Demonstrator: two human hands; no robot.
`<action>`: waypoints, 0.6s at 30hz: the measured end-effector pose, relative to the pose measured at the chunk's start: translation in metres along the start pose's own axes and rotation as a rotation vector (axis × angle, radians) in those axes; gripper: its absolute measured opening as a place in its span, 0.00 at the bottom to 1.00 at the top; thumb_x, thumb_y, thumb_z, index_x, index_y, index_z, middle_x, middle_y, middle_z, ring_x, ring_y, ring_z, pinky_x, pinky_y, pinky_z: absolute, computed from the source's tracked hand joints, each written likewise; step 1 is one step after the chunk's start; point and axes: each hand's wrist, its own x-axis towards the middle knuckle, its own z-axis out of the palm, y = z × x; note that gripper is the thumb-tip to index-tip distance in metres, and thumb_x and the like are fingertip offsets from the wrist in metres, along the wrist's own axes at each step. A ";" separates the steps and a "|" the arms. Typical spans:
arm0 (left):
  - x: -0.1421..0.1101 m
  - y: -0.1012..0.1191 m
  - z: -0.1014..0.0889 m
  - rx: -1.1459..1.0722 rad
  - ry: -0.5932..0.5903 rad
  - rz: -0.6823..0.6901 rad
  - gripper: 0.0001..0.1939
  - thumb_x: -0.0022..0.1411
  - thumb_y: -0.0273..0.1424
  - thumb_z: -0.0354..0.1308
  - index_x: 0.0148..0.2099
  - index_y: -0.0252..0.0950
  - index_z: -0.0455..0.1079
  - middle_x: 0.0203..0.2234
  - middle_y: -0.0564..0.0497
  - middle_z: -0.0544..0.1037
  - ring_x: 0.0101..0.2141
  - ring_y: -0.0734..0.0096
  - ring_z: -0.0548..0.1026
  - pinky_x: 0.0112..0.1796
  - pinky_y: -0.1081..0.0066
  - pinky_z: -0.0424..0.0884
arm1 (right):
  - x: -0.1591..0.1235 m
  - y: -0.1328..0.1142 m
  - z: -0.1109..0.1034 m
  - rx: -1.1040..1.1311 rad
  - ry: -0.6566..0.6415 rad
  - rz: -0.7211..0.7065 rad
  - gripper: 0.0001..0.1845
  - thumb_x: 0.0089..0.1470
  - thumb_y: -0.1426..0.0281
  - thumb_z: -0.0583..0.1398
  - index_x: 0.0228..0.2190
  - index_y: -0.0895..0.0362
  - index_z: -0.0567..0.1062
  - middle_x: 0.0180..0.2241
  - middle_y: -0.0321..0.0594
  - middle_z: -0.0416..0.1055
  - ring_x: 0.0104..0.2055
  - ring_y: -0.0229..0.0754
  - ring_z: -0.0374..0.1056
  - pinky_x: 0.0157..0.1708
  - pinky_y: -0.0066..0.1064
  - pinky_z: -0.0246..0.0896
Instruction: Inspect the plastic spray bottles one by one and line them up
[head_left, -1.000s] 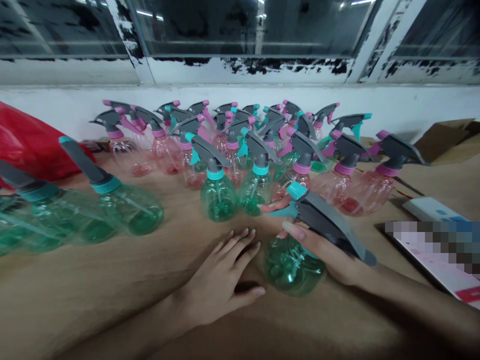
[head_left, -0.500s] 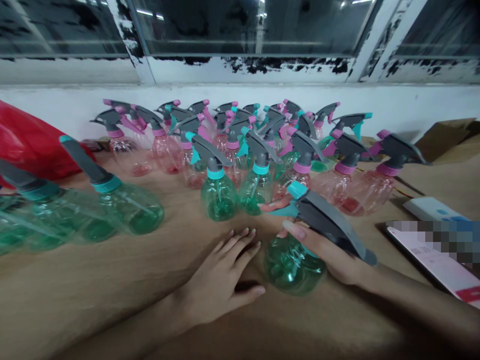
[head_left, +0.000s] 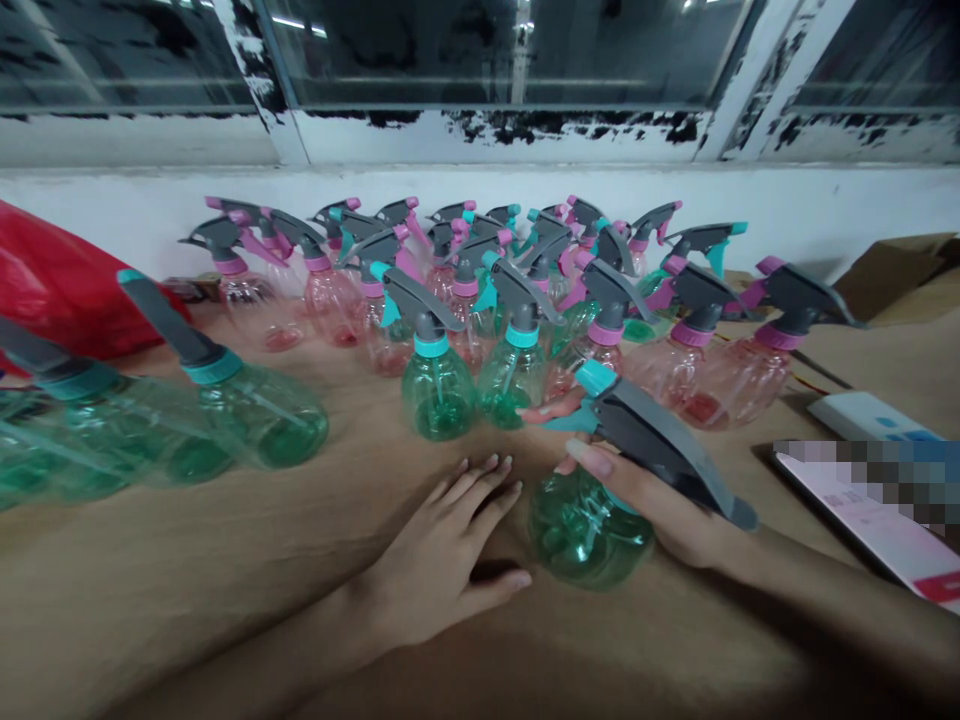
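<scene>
My right hand point(head_left: 660, 500) is wrapped round the neck of a green spray bottle point(head_left: 585, 540), just under its grey and turquoise trigger head. One finger lies along the turquoise trigger. The bottle stands on the wooden table point(head_left: 300, 590) in front of me. Palm down on the wood, my left hand point(head_left: 442, 560) rests to the left of that bottle with its fingers spread, holding nothing. Just beyond my hands stand two more green spray bottles, a left one point(head_left: 439, 400) and a right one point(head_left: 514, 385).
Several pink spray bottles point(head_left: 334, 300), mixed with green ones, crowd along the wall. More green spray bottles point(head_left: 270, 415) stand at the left, before a red plastic bag point(head_left: 82, 290). At the right are a phone point(head_left: 862, 510), a white box point(head_left: 862, 415) and a cardboard box point(head_left: 892, 275).
</scene>
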 end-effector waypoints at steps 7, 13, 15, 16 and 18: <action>0.000 0.000 -0.001 0.008 -0.002 0.001 0.35 0.66 0.51 0.47 0.65 0.30 0.53 0.63 0.41 0.55 0.63 0.55 0.50 0.59 0.55 0.50 | -0.001 0.008 -0.001 0.044 -0.022 -0.012 0.11 0.61 0.60 0.53 0.36 0.49 0.74 0.28 0.34 0.71 0.27 0.38 0.67 0.29 0.32 0.63; 0.001 0.001 -0.003 0.007 -0.005 -0.004 0.35 0.66 0.50 0.48 0.65 0.30 0.54 0.63 0.41 0.55 0.62 0.55 0.51 0.59 0.55 0.50 | -0.003 0.004 -0.004 0.015 0.015 -0.020 0.10 0.60 0.60 0.55 0.33 0.51 0.73 0.29 0.36 0.73 0.31 0.41 0.70 0.31 0.33 0.64; 0.001 0.001 -0.003 0.008 -0.008 -0.005 0.35 0.66 0.50 0.49 0.64 0.30 0.55 0.63 0.41 0.56 0.62 0.55 0.52 0.59 0.55 0.50 | -0.001 -0.001 -0.004 0.032 -0.019 -0.010 0.11 0.60 0.59 0.54 0.36 0.50 0.73 0.28 0.36 0.72 0.30 0.41 0.70 0.30 0.33 0.65; 0.001 0.001 -0.002 0.012 -0.007 -0.004 0.35 0.66 0.50 0.49 0.64 0.29 0.55 0.63 0.41 0.56 0.62 0.55 0.52 0.59 0.55 0.50 | 0.000 -0.004 -0.004 0.040 -0.031 -0.001 0.11 0.59 0.59 0.55 0.38 0.49 0.72 0.28 0.35 0.72 0.30 0.41 0.70 0.30 0.33 0.65; 0.001 0.001 -0.001 0.023 0.004 0.001 0.35 0.66 0.50 0.48 0.64 0.29 0.55 0.63 0.41 0.55 0.62 0.55 0.52 0.59 0.56 0.49 | 0.002 -0.008 -0.003 0.073 -0.013 -0.004 0.11 0.58 0.59 0.56 0.41 0.48 0.72 0.31 0.35 0.73 0.32 0.41 0.70 0.32 0.33 0.65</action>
